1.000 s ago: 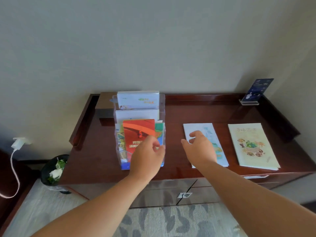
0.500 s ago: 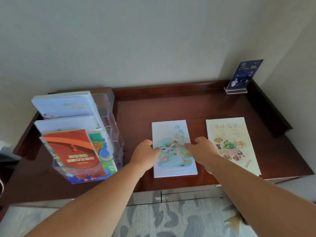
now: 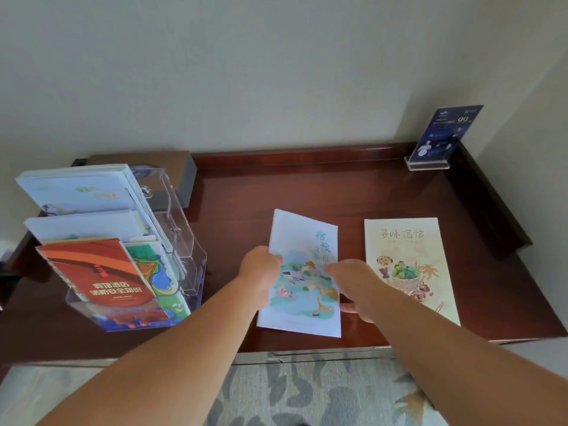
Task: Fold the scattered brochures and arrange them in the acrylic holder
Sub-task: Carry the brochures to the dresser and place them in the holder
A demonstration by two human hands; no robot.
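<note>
On the glossy dark-wood bench (image 3: 368,195), the left hand (image 3: 259,269) and right hand (image 3: 353,284) pinch a rectangular pale-blue brochure (image 3: 302,238) by its side edges. A clear acrylic holder (image 3: 181,229) stands to its left.

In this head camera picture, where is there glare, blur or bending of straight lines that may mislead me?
Head view: soft, even light, no hard shadows; the desk shows a pale sheen; the acrylic holder has bright glints on its clear walls, and the wide lens makes it lean outward; the title on the blue brochure is readable, the small print on the blue sign is not.
</note>
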